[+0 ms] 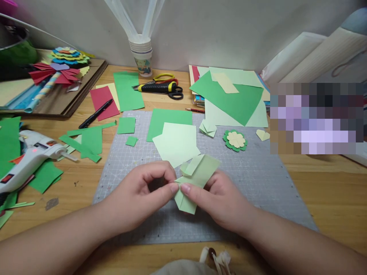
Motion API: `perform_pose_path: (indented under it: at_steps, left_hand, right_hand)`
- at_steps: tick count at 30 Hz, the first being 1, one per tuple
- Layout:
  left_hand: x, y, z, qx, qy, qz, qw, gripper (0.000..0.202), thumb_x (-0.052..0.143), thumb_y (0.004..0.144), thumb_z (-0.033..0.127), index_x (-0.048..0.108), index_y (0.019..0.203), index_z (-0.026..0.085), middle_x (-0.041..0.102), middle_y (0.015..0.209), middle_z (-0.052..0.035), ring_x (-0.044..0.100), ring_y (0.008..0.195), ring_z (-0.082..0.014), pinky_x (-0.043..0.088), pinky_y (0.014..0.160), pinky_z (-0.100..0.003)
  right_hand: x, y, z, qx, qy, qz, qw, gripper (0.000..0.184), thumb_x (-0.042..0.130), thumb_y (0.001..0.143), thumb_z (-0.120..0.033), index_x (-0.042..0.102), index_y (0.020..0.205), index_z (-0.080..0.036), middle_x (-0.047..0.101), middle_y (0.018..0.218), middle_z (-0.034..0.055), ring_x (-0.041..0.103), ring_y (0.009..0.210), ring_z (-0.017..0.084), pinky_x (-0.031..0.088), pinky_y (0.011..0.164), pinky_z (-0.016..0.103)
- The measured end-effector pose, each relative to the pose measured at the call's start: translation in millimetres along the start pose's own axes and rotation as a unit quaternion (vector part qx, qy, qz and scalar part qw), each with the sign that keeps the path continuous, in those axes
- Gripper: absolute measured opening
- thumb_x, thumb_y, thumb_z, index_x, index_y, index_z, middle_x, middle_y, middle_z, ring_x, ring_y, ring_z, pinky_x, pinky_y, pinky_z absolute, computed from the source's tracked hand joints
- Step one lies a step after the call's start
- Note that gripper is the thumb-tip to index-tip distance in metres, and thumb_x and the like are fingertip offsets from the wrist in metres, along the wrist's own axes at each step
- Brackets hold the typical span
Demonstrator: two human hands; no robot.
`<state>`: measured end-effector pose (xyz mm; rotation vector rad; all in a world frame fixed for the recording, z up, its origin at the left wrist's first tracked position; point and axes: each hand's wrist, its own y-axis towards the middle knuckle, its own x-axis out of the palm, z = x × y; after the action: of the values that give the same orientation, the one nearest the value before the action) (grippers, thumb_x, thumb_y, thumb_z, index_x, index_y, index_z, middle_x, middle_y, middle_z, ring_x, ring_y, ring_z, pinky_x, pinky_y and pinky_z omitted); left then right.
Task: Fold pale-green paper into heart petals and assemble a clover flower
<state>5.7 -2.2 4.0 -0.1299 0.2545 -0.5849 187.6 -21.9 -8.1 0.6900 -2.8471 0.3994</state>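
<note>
My left hand (146,191) pinches the left edge of a pale green folded paper (197,172) between thumb and fingertips. On the same paper, my right hand (220,198) presses its thumb to the front, with the fingers behind and partly hidden. The paper has several creases and a raised flap, and is held above a grey cutting mat (137,225). Just beyond it lie pale green sheets (179,141) over a darker green sheet (156,122). A small folded pale green piece (208,128) and a green-and-cream paper flower (235,140) rest farther right.
A white glue gun (31,152) lies among green scraps at left. Behind the mat are a black pen (96,113), a black-and-yellow cutter (157,88), scissors (176,93) and stacked paper cups (142,57). A pile of coloured paper (229,103) sits at back right.
</note>
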Motion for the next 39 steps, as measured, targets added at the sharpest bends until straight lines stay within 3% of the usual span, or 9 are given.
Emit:
perform_pose_path:
  at_steps: [9, 19, 26, 32, 36, 39]
  left_hand:
    - [3.4, 0.6, 2.6, -0.023, -0.001, 0.022, 0.999, 0.013, 0.055, 0.081, 0.021, 0.054, 0.068, 0.018, 0.051, 0.063, 0.0036, 0.046, 0.062, -0.0115, 0.036, 0.057, -0.023]
    - [9.2, -1.4, 3.6, 0.033, 0.133, 0.062, 0.989, 0.014, 0.053, 0.074, 0.016, 0.052, 0.061, 0.019, 0.052, 0.059, 0.0030, 0.049, 0.060, -0.0128, 0.037, 0.059, -0.026]
    - [13.8, -8.4, 5.8, 0.057, 0.197, 0.081, 0.975, 0.015, 0.052, 0.076, 0.015, 0.050, 0.062, 0.019, 0.052, 0.060, 0.0024, 0.048, 0.063, -0.0144, 0.036, 0.064, -0.029]
    - [6.8, -1.9, 4.8, -0.015, 0.004, 0.079, 0.997, 0.010, 0.057, 0.081, 0.021, 0.062, 0.073, 0.018, 0.062, 0.075, -0.0003, 0.057, 0.074, -0.0150, 0.044, 0.069, -0.026]
    - [0.0, 3.3, -0.1, -0.063, -0.158, 0.031, 0.985, 0.015, 0.062, 0.083, 0.027, 0.069, 0.073, 0.020, 0.067, 0.076, 0.0006, 0.059, 0.074, -0.0125, 0.046, 0.070, -0.023]
    - [-1.5, 4.2, -2.0, -0.081, -0.204, 0.020, 0.975, 0.008, 0.069, 0.078, 0.024, 0.072, 0.071, 0.021, 0.068, 0.074, 0.0022, 0.059, 0.072, -0.0109, 0.047, 0.070, -0.021]
  right_hand:
    - [0.5, 2.1, -2.3, 0.035, -0.088, 0.005, 0.996, 0.017, 0.053, 0.084, -0.027, 0.050, 0.069, -0.019, 0.047, 0.067, -0.0019, 0.042, 0.063, 0.012, 0.038, 0.059, 0.023]
    - [4.5, -2.0, 3.7, -0.011, -0.201, 0.033, 0.979, 0.014, 0.049, 0.082, -0.019, 0.048, 0.068, -0.020, 0.043, 0.065, -0.0021, 0.040, 0.061, 0.012, 0.036, 0.057, 0.025]
    - [7.9, -4.7, 3.3, -0.065, -0.269, 0.041, 0.960, 0.027, 0.049, 0.079, -0.013, 0.034, 0.058, -0.020, 0.032, 0.057, -0.0047, 0.033, 0.054, 0.010, 0.027, 0.050, 0.025]
    - [3.6, -1.4, -0.5, 0.017, -0.118, 0.061, 0.991, 0.016, 0.054, 0.083, -0.027, 0.053, 0.069, -0.019, 0.050, 0.063, -0.0025, 0.045, 0.057, 0.011, 0.040, 0.054, 0.024]
    - [1.2, 0.9, -3.9, 0.094, -0.020, 0.033, 0.995, 0.020, 0.058, 0.082, -0.036, 0.057, 0.073, -0.019, 0.053, 0.057, -0.0031, 0.048, 0.049, 0.010, 0.041, 0.047, 0.022]
    - [0.0, 1.0, -5.0, 0.097, 0.000, 0.027, 0.995, 0.021, 0.061, 0.080, -0.038, 0.057, 0.071, -0.018, 0.054, 0.057, -0.0025, 0.049, 0.048, 0.010, 0.042, 0.046, 0.021]
